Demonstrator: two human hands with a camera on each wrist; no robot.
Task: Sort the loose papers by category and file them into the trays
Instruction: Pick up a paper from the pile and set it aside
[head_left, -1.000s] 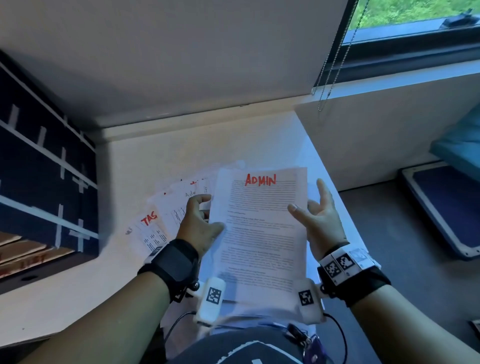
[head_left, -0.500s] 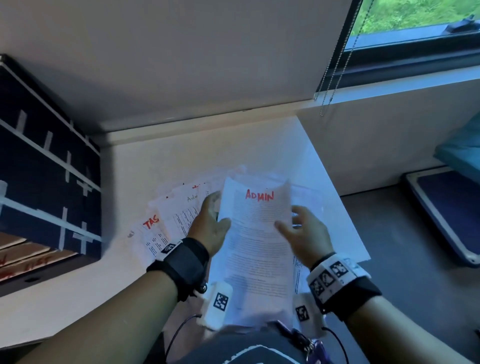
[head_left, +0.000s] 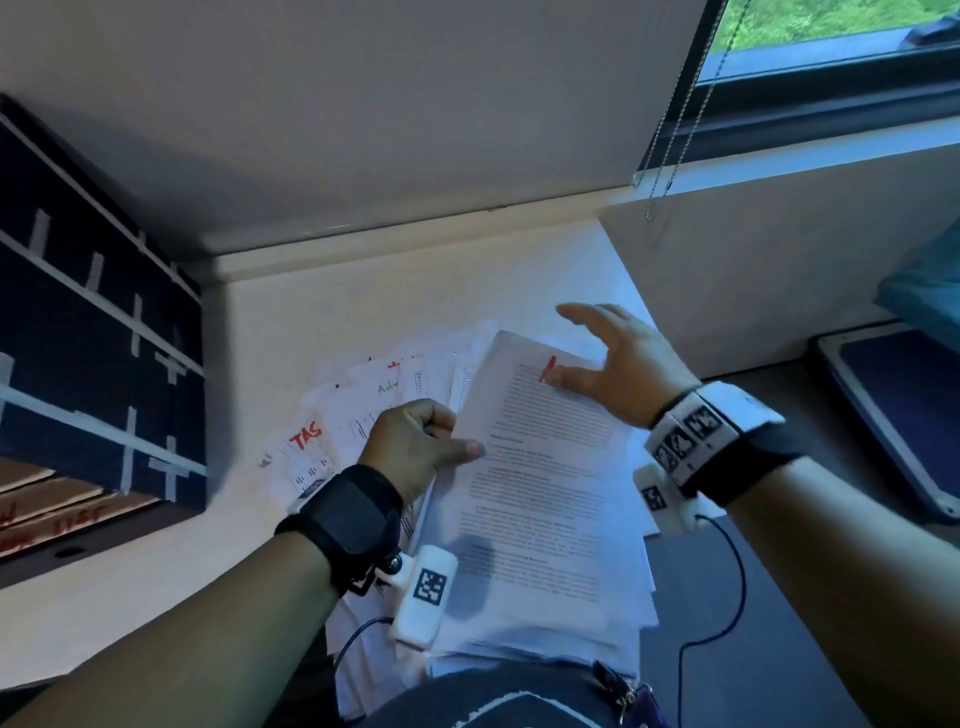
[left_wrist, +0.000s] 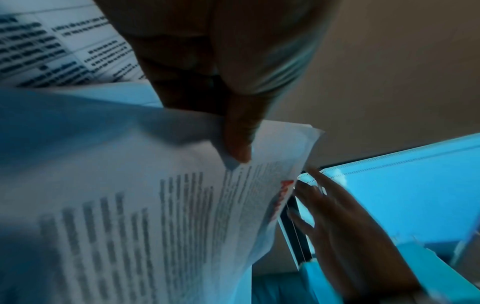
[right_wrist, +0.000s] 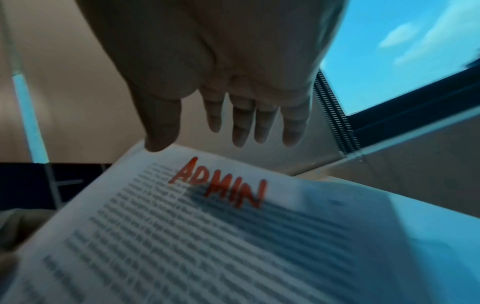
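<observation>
A printed sheet headed ADMIN in red lies tilted over a stack of papers at the desk's near edge. My left hand pinches its left edge between thumb and curled fingers; the left wrist view shows the thumb pressed on the sheet. My right hand hovers open over the sheet's top right corner with fingers spread, holding nothing. In the right wrist view the straight fingers hang above the ADMIN heading. Loose papers fan out to the left, one marked TAS. Dark stacked trays stand at the left.
The white desk meets the wall at the back. A window with a hanging blind chain is at upper right. A dark blue framed panel lies on the floor to the right. Cardboard with red lettering sits under the trays.
My right hand has let go of the ADMIN sheet's right edge, moved up and away, and opened. The sheet has dropped lower onto the stack, held by my left hand alone.
</observation>
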